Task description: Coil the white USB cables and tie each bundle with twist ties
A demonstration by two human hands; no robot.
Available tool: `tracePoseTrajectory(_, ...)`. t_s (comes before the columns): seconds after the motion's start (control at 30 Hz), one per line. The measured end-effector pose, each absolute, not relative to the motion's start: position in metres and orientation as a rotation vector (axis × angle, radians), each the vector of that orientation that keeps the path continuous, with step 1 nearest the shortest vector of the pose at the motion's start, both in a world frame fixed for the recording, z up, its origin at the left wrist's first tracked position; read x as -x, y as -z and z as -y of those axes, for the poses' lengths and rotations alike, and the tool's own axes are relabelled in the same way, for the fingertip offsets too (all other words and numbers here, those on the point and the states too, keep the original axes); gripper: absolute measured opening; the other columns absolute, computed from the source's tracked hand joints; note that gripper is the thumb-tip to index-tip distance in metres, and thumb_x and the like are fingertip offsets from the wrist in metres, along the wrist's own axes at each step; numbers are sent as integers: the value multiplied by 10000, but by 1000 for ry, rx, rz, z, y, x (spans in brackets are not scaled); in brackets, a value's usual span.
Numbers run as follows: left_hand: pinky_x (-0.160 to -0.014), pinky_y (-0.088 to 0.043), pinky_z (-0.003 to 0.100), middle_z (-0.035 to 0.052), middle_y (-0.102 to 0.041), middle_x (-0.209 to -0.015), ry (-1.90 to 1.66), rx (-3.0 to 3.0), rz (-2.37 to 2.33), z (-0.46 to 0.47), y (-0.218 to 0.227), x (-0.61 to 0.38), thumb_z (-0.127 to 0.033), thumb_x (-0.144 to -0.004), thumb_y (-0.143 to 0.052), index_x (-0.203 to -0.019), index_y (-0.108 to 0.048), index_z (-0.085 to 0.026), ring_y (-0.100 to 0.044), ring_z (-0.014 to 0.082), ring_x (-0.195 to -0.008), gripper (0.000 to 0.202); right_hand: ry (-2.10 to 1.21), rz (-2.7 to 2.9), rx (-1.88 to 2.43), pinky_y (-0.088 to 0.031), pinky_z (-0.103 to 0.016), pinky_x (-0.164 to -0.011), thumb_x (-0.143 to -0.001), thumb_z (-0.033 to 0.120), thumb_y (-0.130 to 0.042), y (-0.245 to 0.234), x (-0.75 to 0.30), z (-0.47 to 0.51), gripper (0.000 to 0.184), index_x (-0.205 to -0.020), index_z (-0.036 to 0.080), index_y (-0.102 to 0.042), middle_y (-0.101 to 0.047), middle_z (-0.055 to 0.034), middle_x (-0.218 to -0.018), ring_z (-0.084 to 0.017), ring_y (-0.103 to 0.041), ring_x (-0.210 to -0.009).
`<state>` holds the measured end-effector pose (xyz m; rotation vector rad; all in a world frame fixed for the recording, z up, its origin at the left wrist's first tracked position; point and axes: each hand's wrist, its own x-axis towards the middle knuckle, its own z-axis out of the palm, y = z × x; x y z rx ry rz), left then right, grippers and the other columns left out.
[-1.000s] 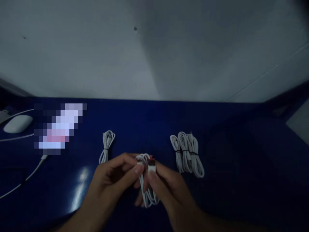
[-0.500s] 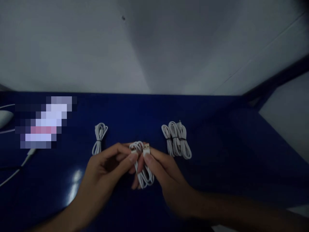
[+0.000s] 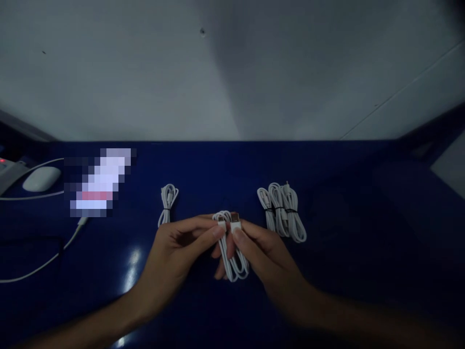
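Note:
A coiled white USB cable [image 3: 236,269] is held up between my two hands, its loops hanging below the fingers. My left hand [image 3: 185,242] is closed, thumb and forefinger pinching the smaller connector end. The larger metal USB plug points up from my right hand [image 3: 263,247], whose thumb presses on its white housing. Behind my left hand lies a tied cable bundle [image 3: 167,198], partly covered by that hand. To the right, beyond my right hand, three bundles [image 3: 281,213] rest side by side, bound with black ties.
On the left a blurred-out, bright phone-like object [image 3: 103,182] lies with a white cord [image 3: 70,240] running from it. Next to it sits a white rounded mouse-like object [image 3: 41,179]. The blue glossy table [image 3: 210,167] meets a pale wall [image 3: 145,72] at the back.
The view has shifted left, so everything appears further right. In my right hand the USB plug has turned, showing a different face. Both hands keep their hold on the cable.

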<state>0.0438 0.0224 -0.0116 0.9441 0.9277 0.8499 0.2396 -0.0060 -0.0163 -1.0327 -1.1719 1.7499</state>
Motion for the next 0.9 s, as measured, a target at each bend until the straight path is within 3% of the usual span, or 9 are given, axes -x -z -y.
tracePoseTrajectory(0.13, -739, -628, 261, 21, -808, -881, -840, -966, -963, -22, 15, -41, -297, -1046, -856, -968, -970, -298, -727, 148, -733, 138, -1744, 1193, 1043, -580, -377, -859, -1225, 522, -523, 17, -241, 6, 444, -1003, 228, -771, -804, -33, -892, -195, -775, -843)
tracePoseTrajectory(0.37, -904, -646, 299, 80, -874, -1186, -834, -970, -1030, -21, 20, -37, -335, -1033, -877, -993, -975, -285, -789, 195, -948, 117, -1732, 1222, 1036, -586, -393, -922, -1230, 490, -520, 17, -242, 5, 433, -1023, 221, -789, -827, -40, -909, -204, -789, -900)
tracePoseTrajectory(0.5, -723, -640, 291, 83, -858, -1067, -825, -949, -1012, -22, 20, -37, -355, -1029, -874, -1019, -966, -264, -753, 188, -820, 130, -1721, 1190, 1021, -595, -410, -983, -1221, 469, -548, 17, -241, 5, 412, -977, 221, -770, -826, -44, -927, -208, -803, -925)
tracePoseTrajectory(0.6, -662, -623, 278, 53, -799, -895, -812, -936, -994, -21, 19, -38, -355, -1035, -868, -1058, -958, -256, -739, 186, -768, 136, -1723, 1164, 1012, -623, -403, -928, -1214, 475, -556, 17, -240, 6, 410, -989, 210, -773, -821, -54, -983, -203, -817, -884)
tracePoseTrajectory(0.73, -681, -631, 288, 41, -766, -845, -800, -939, -979, -21, 19, -38, -348, -1021, -881, -1082, -950, -241, -721, 178, -733, 142, -1719, 1145, 1021, -638, -409, -921, -1210, 482, -551, 17, -240, 6, 416, -972, 208, -754, -815, -59, -986, -207, -816, -883)
tracePoseTrajectory(0.9, -766, -647, 310, 53, -767, -845, -796, -966, -988, -22, 19, -37, -353, -1026, -866, -950, -939, -224, -724, 193, -766, 166, -1723, 1148, 1012, -647, -418, -920, -1200, 504, -565, 15, -240, 6, 423, -936, 218, -732, -808, -56, -958, -212, -818, -873)
